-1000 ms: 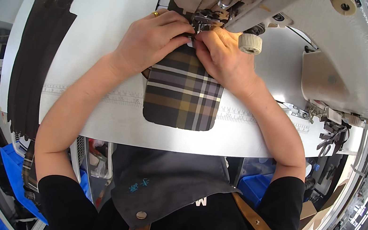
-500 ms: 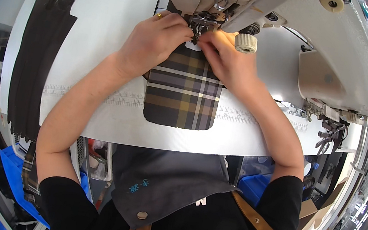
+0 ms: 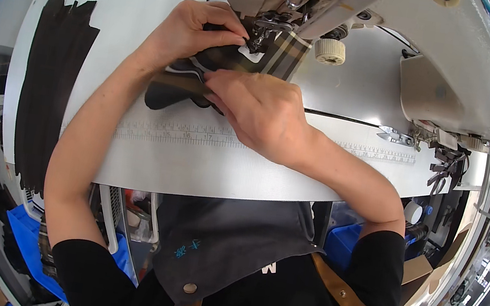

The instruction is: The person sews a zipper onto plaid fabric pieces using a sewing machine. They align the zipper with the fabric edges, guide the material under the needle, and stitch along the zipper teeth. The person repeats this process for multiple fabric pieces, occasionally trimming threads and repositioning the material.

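A dark plaid fabric piece [image 3: 290,57] lies turned and bunched under the presser foot [image 3: 271,25] of a sewing machine. Its near part [image 3: 168,92] is folded over to the left, showing a dark side. My left hand [image 3: 190,29] is closed in a pinch just left of the foot, at the dark edge of the fabric. What exactly lies between those fingertips is partly hidden. Closer to me, my right hand [image 3: 264,110] is closed on the folded fabric, its fingertips pointing left.
Dark zipper-like strips [image 3: 52,86] lie in a bundle at the table's left. Thread snips [image 3: 396,136] rest at the right, beside the machine arm [image 3: 460,71]. A printed ruler [image 3: 197,136] runs along the white table. Blue bins [image 3: 342,242] stand below.
The plaid piece, flat and pointing toward me before, is now rotated and folded to the left. My right hand has moved from the presser foot toward me; my left has shifted slightly left.
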{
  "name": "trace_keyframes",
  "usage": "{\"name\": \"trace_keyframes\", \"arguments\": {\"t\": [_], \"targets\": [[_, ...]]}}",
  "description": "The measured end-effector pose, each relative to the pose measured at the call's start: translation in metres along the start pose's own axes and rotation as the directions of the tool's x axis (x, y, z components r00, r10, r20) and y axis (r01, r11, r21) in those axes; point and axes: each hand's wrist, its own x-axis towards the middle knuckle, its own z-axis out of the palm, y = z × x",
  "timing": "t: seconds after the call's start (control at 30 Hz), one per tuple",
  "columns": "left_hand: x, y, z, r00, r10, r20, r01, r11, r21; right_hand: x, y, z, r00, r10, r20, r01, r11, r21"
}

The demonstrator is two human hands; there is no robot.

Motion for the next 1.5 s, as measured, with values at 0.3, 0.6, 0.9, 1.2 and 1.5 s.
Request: {"name": "trace_keyframes", "arguments": {"t": [0.3, 0.6, 0.9, 1.2, 1.5], "targets": [[-0.009, 0.02, 0.021, 0.976, -0.11, -0.188, 0.126, 0.989, 0.08, -0.04, 0.016, -0.03, 0.983, -0.094, 0.159, 0.092, 0.996, 0.019], [-0.005, 0.022, 0.014, 0.979, -0.165, -0.12, 0.174, 0.982, 0.068, -0.038, 0.012, -0.024, 0.958, -0.182, 0.222, 0.204, 0.976, -0.081], [-0.004, 0.024, 0.017, 0.974, -0.205, -0.094, 0.212, 0.975, 0.073, -0.037, 0.012, -0.025, 0.956, -0.176, 0.235, 0.201, 0.976, -0.083], [-0.009, 0.018, 0.023, 0.984, -0.088, -0.152, 0.11, 0.984, 0.138, -0.038, 0.012, -0.025, 0.953, -0.188, 0.239, 0.217, 0.971, -0.1], [-0.016, 0.016, 0.03, 0.978, 0.041, -0.204, 0.027, 0.948, 0.317, -0.039, 0.012, -0.025, 0.952, -0.175, 0.253, 0.205, 0.974, -0.096]]}}
